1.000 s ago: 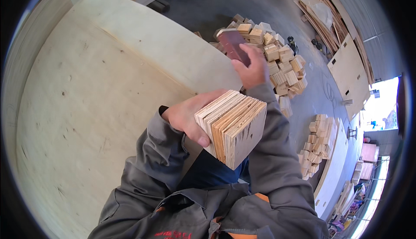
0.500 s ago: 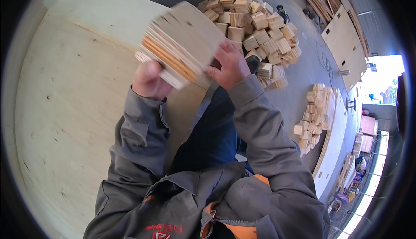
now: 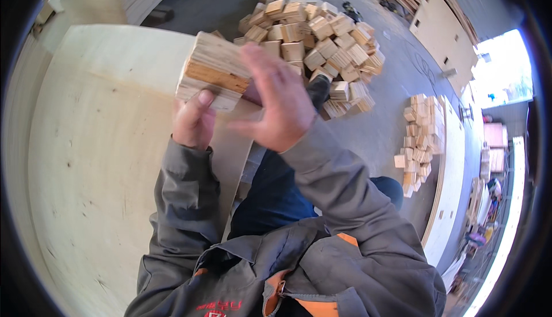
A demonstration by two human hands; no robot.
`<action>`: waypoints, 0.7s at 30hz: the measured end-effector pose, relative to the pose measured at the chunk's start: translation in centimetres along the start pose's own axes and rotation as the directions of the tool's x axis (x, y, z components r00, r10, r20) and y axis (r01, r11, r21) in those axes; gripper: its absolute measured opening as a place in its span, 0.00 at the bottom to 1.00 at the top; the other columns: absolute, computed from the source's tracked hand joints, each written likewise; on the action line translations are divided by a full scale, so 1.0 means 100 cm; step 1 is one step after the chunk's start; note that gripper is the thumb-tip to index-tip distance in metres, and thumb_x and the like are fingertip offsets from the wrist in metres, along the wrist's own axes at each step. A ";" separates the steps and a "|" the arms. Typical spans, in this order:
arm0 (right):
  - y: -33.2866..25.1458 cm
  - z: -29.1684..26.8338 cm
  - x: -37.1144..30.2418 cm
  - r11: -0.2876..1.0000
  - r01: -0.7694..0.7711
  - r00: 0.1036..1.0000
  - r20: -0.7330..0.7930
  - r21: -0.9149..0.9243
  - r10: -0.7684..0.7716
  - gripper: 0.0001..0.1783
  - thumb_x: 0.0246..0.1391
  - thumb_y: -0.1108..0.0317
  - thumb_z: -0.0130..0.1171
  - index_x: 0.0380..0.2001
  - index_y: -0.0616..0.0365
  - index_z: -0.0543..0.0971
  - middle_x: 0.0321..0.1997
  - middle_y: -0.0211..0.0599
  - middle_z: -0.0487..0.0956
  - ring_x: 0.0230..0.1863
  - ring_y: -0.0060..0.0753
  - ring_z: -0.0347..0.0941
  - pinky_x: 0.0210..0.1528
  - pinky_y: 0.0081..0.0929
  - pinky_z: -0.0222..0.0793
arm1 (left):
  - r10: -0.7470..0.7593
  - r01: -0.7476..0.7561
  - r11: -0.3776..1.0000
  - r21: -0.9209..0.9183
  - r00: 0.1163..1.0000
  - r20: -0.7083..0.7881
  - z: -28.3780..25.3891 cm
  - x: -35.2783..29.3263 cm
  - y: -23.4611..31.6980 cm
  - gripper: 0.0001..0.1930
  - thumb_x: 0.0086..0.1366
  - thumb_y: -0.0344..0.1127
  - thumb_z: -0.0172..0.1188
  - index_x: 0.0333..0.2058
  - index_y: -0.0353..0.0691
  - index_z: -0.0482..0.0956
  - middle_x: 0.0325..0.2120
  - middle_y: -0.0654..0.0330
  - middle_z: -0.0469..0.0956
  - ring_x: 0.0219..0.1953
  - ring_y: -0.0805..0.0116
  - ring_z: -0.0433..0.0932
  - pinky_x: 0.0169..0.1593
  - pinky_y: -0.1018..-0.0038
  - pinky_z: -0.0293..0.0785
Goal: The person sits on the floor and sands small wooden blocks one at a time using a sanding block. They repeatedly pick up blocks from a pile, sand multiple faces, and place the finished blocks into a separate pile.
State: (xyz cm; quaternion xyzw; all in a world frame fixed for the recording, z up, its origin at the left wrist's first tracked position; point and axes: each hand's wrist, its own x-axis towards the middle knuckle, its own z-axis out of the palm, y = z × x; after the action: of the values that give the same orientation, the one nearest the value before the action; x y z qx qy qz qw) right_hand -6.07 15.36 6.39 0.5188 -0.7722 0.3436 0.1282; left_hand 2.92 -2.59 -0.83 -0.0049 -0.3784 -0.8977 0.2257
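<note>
A thick stack of small plywood squares (image 3: 214, 71) is held up over the edge of a large pale plywood sheet (image 3: 92, 161). My left hand (image 3: 194, 122) grips the stack from below, thumb pressed on its near edge. My right hand (image 3: 279, 101) is flat with fingers spread, pressed against the stack's right side. Both arms wear grey jacket sleeves.
A big loose heap of wooden blocks (image 3: 319, 35) lies on the grey floor just beyond my hands. A smaller pile of blocks (image 3: 421, 141) sits to the right beside long boards. More plywood panels (image 3: 443, 26) lean at the upper right.
The stack has gone from my left hand at chest height up and forward over the sheet's edge. My right hand came back from the heap and now presses the stack's side.
</note>
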 end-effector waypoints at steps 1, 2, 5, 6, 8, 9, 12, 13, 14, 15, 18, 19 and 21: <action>-0.007 0.004 0.000 1.000 -0.006 1.000 -0.022 -0.025 0.006 0.66 0.39 0.58 0.88 0.80 0.61 0.65 0.80 0.55 0.70 0.79 0.60 0.69 0.78 0.51 0.66 | 0.014 -0.015 0.999 0.032 1.000 0.011 0.002 0.001 0.001 0.41 0.68 0.40 0.71 0.75 0.32 0.65 0.69 0.49 0.76 0.72 0.54 0.75 0.77 0.55 0.67; -0.012 0.007 0.001 0.999 -0.015 0.999 -0.044 -0.050 0.012 0.66 0.39 0.59 0.88 0.80 0.60 0.64 0.80 0.55 0.71 0.78 0.60 0.69 0.77 0.52 0.66 | 0.022 -0.023 0.998 0.057 0.999 0.026 0.001 0.002 0.000 0.41 0.70 0.41 0.70 0.76 0.33 0.65 0.70 0.50 0.74 0.73 0.54 0.73 0.78 0.55 0.66; -0.009 0.020 0.003 0.995 -0.028 0.990 -0.138 -0.099 0.014 0.66 0.40 0.59 0.87 0.81 0.60 0.64 0.78 0.53 0.72 0.75 0.58 0.71 0.74 0.53 0.68 | 0.057 -0.066 0.987 0.146 0.996 0.064 -0.004 0.006 -0.008 0.41 0.72 0.44 0.69 0.77 0.35 0.63 0.73 0.50 0.72 0.75 0.53 0.70 0.80 0.53 0.63; -0.003 0.023 -0.001 0.992 -0.039 0.984 -0.175 -0.121 0.018 0.65 0.40 0.59 0.87 0.81 0.60 0.63 0.78 0.53 0.73 0.75 0.57 0.72 0.73 0.54 0.68 | 0.041 -0.047 0.988 0.145 0.998 0.045 -0.006 0.005 -0.009 0.42 0.71 0.43 0.70 0.77 0.34 0.63 0.73 0.50 0.72 0.75 0.53 0.71 0.79 0.52 0.64; -0.002 0.029 -0.001 0.993 -0.073 0.981 -0.185 -0.097 0.054 0.62 0.42 0.59 0.84 0.79 0.61 0.64 0.75 0.53 0.74 0.73 0.57 0.73 0.74 0.54 0.67 | -0.005 0.003 0.993 0.122 1.000 0.018 -0.018 0.002 -0.014 0.44 0.69 0.41 0.73 0.77 0.33 0.63 0.71 0.49 0.73 0.74 0.53 0.72 0.79 0.52 0.65; 0.004 0.032 -0.003 0.998 -0.027 0.979 -0.203 -0.064 0.014 0.61 0.42 0.60 0.84 0.78 0.63 0.64 0.74 0.53 0.75 0.72 0.58 0.73 0.75 0.55 0.67 | -0.027 0.025 0.989 0.143 1.000 0.013 -0.031 0.003 -0.016 0.45 0.69 0.42 0.73 0.77 0.32 0.63 0.72 0.49 0.72 0.74 0.53 0.72 0.79 0.51 0.64; 0.012 0.031 0.000 1.000 0.023 0.952 -0.306 0.008 -0.019 0.60 0.36 0.68 0.82 0.75 0.63 0.64 0.69 0.54 0.76 0.69 0.64 0.74 0.73 0.58 0.69 | 0.085 -0.112 0.979 0.169 0.984 0.158 -0.056 0.013 -0.020 0.48 0.71 0.51 0.73 0.79 0.32 0.60 0.75 0.48 0.70 0.76 0.52 0.69 0.80 0.50 0.62; 0.014 0.016 0.000 0.999 -0.009 0.955 -0.295 -0.044 -0.005 0.59 0.37 0.67 0.82 0.74 0.63 0.65 0.68 0.55 0.76 0.68 0.64 0.74 0.72 0.58 0.69 | 0.132 -0.165 0.968 0.191 0.976 0.173 -0.048 0.018 -0.020 0.47 0.74 0.54 0.69 0.80 0.32 0.59 0.76 0.47 0.68 0.77 0.51 0.68 0.81 0.51 0.60; 0.020 0.001 -0.002 0.995 -0.035 0.958 -0.288 -0.088 0.008 0.58 0.37 0.66 0.82 0.74 0.63 0.66 0.68 0.55 0.76 0.68 0.64 0.74 0.71 0.58 0.70 | 0.184 -0.224 0.950 0.219 0.965 0.187 -0.041 0.021 -0.018 0.46 0.77 0.56 0.65 0.80 0.32 0.58 0.77 0.46 0.67 0.78 0.50 0.67 0.82 0.51 0.59; 0.035 -0.013 -0.009 0.990 -0.063 0.945 -0.326 -0.128 0.018 0.56 0.38 0.65 0.80 0.73 0.64 0.67 0.68 0.55 0.76 0.67 0.63 0.73 0.70 0.58 0.69 | 0.176 -0.197 0.948 0.249 0.979 0.103 -0.039 0.022 -0.019 0.44 0.80 0.56 0.60 0.81 0.33 0.57 0.77 0.45 0.66 0.79 0.50 0.66 0.82 0.51 0.58; 0.083 -0.075 -0.039 0.932 -0.228 0.915 -0.389 -0.283 0.106 0.52 0.42 0.60 0.79 0.70 0.64 0.69 0.66 0.55 0.78 0.67 0.62 0.73 0.70 0.57 0.68 | 0.170 -0.113 0.933 0.341 0.976 -0.140 -0.036 0.020 -0.010 0.35 0.87 0.51 0.49 0.80 0.34 0.59 0.78 0.43 0.66 0.79 0.49 0.66 0.80 0.50 0.61; 0.101 -0.101 -0.056 0.899 -0.319 0.902 -0.388 -0.300 0.190 0.51 0.43 0.58 0.79 0.71 0.61 0.69 0.64 0.56 0.79 0.64 0.65 0.76 0.67 0.59 0.72 | 0.186 -0.111 0.924 0.366 0.967 -0.175 -0.030 0.020 -0.007 0.34 0.87 0.51 0.49 0.79 0.34 0.61 0.77 0.43 0.67 0.78 0.49 0.67 0.80 0.50 0.63; 0.117 -0.154 -0.096 0.755 -0.582 0.797 -0.392 -0.301 0.459 0.56 0.41 0.56 0.83 0.73 0.61 0.68 0.64 0.59 0.80 0.67 0.64 0.76 0.70 0.55 0.74 | 0.221 -0.116 0.911 0.396 0.947 -0.231 -0.035 0.020 -0.001 0.32 0.86 0.50 0.50 0.78 0.34 0.64 0.74 0.43 0.71 0.74 0.50 0.72 0.77 0.51 0.67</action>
State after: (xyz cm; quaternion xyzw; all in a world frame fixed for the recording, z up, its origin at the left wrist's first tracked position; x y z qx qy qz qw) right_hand -14.82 35.07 7.68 0.1847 -0.9127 0.2702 0.2446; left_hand 1.63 -5.70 -2.99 0.1283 -0.5075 -0.7772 0.3493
